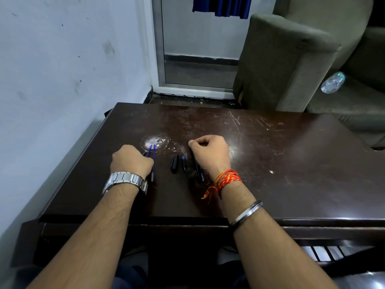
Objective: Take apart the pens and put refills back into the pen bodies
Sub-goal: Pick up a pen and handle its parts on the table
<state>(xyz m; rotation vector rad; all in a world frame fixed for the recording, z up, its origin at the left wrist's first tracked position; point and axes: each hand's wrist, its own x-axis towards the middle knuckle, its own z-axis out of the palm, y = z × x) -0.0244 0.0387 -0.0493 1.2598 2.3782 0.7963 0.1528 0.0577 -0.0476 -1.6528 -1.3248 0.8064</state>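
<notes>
Two thin blue refills (153, 163) lie side by side on the dark wooden table (270, 163). My left hand (131, 159) is curled beside them, and the left refill runs in under its thumb side, as if pinched there. A short dark tip (143, 153) pokes out ahead of its fingers. A black cap (174, 163) and a blue-tipped piece (184, 163) lie between my hands. My right hand (210, 153) is a loose fist with thumb against forefinger. Its heel rests over dark pen bodies (199, 172), which are partly hidden.
The table's left edge runs close to a white wall (62, 69). A grey armchair (287, 65) with a plastic bottle (333, 82) stands behind the far right edge. A worn pale patch (155, 141) marks the tabletop just ahead of the refills.
</notes>
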